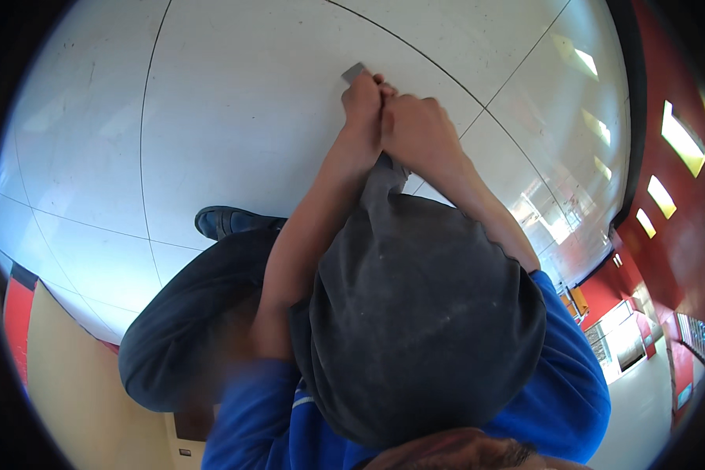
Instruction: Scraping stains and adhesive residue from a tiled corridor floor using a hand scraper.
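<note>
Close to the white tiled floor [235, 117], my left hand [361, 100] is closed on a small flat grey piece [354, 73]. Its squared end sticks out beyond my fingers; the rest is hidden, so its exact kind is unclear. My right hand [417, 128] is closed in a fist right beside the left one, and the two appear to touch. What the right fingers hold, if anything, does not show. Both forearms reach forward around my bent knee in dark grey trousers [431, 290].
A dark sandal [225, 222] on my foot rests on the floor to the left. Thin dark joints cross the glossy tiles. A red wall [670, 102] with a black skirting strip [637, 117] stands at the right. Farther back on the left is a cream wall [86, 376].
</note>
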{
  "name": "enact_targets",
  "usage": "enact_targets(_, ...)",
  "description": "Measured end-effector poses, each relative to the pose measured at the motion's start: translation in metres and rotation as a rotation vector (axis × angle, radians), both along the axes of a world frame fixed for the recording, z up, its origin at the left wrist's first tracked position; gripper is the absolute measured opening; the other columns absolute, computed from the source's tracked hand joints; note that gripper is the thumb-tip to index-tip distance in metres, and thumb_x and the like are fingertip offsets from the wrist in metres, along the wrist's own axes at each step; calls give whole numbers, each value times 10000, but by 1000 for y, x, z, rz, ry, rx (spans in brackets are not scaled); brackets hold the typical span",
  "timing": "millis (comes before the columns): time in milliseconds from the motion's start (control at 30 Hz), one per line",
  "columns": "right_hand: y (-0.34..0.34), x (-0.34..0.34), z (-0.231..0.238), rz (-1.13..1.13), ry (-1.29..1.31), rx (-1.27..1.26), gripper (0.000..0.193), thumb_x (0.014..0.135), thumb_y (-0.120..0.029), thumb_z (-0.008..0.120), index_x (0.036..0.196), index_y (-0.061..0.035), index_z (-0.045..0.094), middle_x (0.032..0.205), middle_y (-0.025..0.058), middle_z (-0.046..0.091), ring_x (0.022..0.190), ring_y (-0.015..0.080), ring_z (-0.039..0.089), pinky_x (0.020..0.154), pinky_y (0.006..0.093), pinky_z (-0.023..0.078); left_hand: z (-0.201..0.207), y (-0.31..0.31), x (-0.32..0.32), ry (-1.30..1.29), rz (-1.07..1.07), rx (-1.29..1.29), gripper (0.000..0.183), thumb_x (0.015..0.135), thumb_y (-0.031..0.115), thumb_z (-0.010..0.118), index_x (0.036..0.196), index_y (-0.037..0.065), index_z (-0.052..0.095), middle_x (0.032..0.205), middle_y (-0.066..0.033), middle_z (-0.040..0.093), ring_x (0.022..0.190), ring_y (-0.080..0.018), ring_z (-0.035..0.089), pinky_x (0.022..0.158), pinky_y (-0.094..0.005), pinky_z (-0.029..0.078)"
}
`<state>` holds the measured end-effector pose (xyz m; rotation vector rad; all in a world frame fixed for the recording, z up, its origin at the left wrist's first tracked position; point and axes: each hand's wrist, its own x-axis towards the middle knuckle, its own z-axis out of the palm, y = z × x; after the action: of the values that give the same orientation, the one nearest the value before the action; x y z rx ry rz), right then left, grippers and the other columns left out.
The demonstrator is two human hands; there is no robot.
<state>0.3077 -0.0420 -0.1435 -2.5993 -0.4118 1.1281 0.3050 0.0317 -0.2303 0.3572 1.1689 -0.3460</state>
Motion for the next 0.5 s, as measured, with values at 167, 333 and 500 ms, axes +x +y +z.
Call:
enact_targets(167, 9, 23, -3, -218, -158, 19, 223, 815, -157, 493, 808, 8, 642, 784, 236, 622, 726, 417, 616, 694, 475, 509, -8, 4, 32, -194, 30, 80, 157, 848, 117, 384, 791, 2, 475, 607, -82, 487, 510, -170, 482, 462, -301, 419)
enact_targets(333, -13, 6, -3, -204, -143, -5, 227, 818, -160, 494, 790, 3, 649, 735, 242, 607, 704, 418, 611, 672, 484, 498, -11, -21, 10, -11, -121, 130, 180, 851, 135, 408, 786, -9, 495, 562, -76, 481, 482, -172, 487, 446, -312, 413)
enact_targets(500, -14, 25, -8, -282, -247, 33, 226, 830, -171, 502, 823, -10, 660, 686, 229, 600, 683, 399, 620, 657, 483, 491, 0, -9, 46, -204, -167, 152, 220, 925, 184, 413, 827, 29, 534, 605, -24, 506, 530, -139, 484, 530, -292, 435)
